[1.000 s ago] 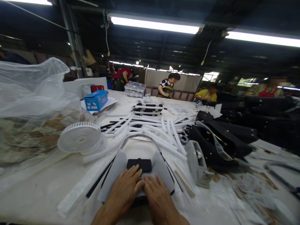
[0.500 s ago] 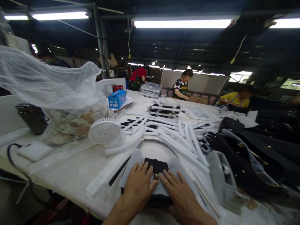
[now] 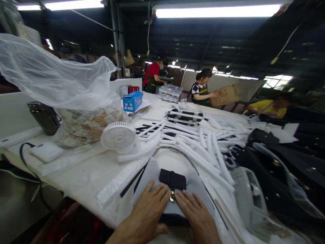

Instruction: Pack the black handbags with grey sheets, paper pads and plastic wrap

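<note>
My left hand [image 3: 148, 211] and my right hand [image 3: 196, 217] lie flat side by side, fingers stretched out, on a grey sheet [image 3: 193, 184] wrapped over a dark bag [image 3: 172, 179] at the table's near edge. A small metal clasp [image 3: 172, 196] shows between my fingertips, below the bag's black flap. Neither hand grips anything. The bag's curved handle [image 3: 177, 152] arcs just beyond it.
Several white foam-wrapped straps [image 3: 200, 149] lie past the bag. A white desk fan [image 3: 118, 137], a big clear plastic bag [image 3: 58, 88], a blue box [image 3: 132, 101] and a black pouch [image 3: 43, 117] stand left. Black bags [image 3: 279, 169] and a grey tool [image 3: 247, 198] sit right. Other people work at the far end.
The camera has swung left and the view dropped lower. My hands have slid slightly toward me on the grey sheet, uncovering more of the black flap and clasp.
</note>
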Demonstrator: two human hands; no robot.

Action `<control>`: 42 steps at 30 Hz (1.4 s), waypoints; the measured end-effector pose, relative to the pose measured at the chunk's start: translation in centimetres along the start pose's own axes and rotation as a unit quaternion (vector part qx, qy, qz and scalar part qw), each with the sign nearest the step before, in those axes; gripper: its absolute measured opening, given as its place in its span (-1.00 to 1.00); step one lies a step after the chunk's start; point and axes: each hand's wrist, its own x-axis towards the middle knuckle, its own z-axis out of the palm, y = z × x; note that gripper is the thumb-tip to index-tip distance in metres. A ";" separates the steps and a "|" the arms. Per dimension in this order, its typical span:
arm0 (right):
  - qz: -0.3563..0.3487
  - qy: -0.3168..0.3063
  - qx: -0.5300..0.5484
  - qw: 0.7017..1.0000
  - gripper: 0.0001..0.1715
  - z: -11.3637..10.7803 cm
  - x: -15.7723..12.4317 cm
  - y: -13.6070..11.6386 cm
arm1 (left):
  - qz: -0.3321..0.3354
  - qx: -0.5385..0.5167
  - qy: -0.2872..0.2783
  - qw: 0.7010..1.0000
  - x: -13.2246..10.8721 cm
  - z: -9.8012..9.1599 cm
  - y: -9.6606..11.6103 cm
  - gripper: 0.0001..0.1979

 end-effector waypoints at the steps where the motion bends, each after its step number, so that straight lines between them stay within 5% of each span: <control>1: 0.008 -0.015 0.010 1.000 -0.02 -0.3 0.0 -0.1 | 0.004 0.004 -0.012 1.000 -0.3 0.1 -0.1 -0.16; 10: 0.082 -0.111 0.074 0.988 -0.03 -1.7 0.9 -0.9 | -0.053 0.011 -0.077 0.996 -0.9 -0.9 0.7 -0.25; 15: 0.057 -0.091 0.043 0.993 -0.05 -0.7 0.4 -0.7 | -0.089 0.029 0.023 0.995 -0.7 1.0 1.7 -0.39; 23: 0.036 -0.021 -0.025 0.999 -0.36 1.9 0.9 -0.4 | 0.011 0.189 0.240 0.952 -0.4 5.4 -0.4 -0.58; 29: 0.026 0.016 -0.065 0.997 -0.33 3.0 -0.4 -0.8 | 0.035 0.252 0.304 0.918 -0.8 6.6 -0.9 -0.56; 37: 0.056 0.048 -0.050 0.996 -0.12 3.9 -1.9 -2.1 | 0.052 0.260 0.246 0.932 -1.8 4.9 -0.3 -0.48; 42: 0.068 0.029 -0.044 0.996 -0.14 3.6 -1.7 -2.7 | -0.056 0.244 0.218 0.943 -2.7 6.0 -0.6 -0.31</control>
